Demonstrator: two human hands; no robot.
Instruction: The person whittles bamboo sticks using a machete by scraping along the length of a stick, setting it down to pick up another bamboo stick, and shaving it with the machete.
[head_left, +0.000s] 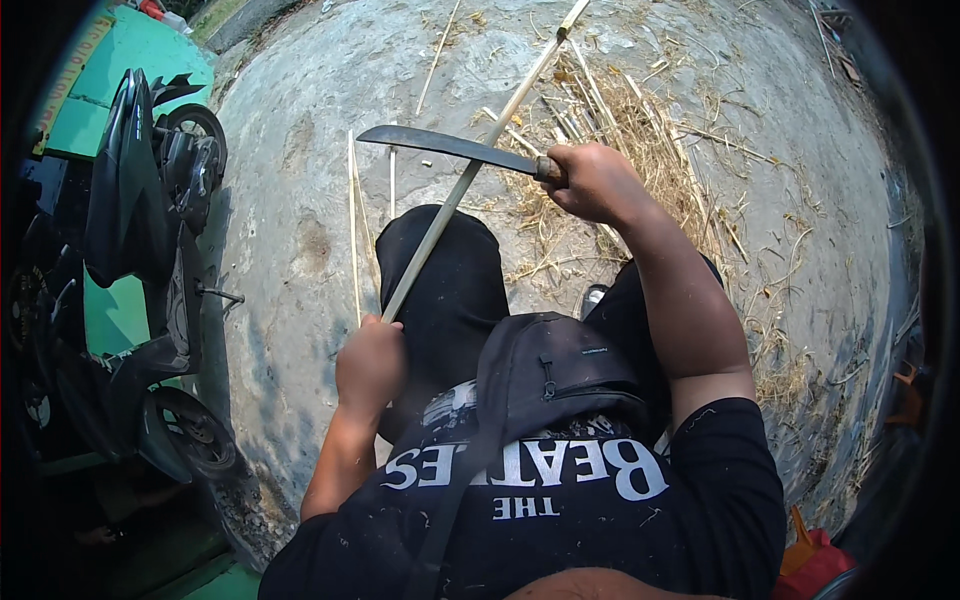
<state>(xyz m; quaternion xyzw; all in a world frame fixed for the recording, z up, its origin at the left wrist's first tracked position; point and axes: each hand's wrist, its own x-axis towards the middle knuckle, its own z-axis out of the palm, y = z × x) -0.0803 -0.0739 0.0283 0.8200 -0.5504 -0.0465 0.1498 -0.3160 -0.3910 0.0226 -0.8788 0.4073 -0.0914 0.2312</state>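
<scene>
Nearest, the stick (431, 240) is clasped in the left hand's (370, 362) grip, slanted over the knee (467, 255), and crossed by the knife (440, 143), clenched in the right hand (597, 183), strokes best kept shallow and outward, toward the shavings (665, 150).

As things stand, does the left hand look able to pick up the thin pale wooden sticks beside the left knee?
Probably not yet: the left hand is closed around the long pale wooden strip. Otherwise, the way to the thin pale wooden sticks looks free.

The machete (450, 144) crosses the stick (435, 237), motorcycle (183, 310) left, shavings (650, 130) right.
</scene>
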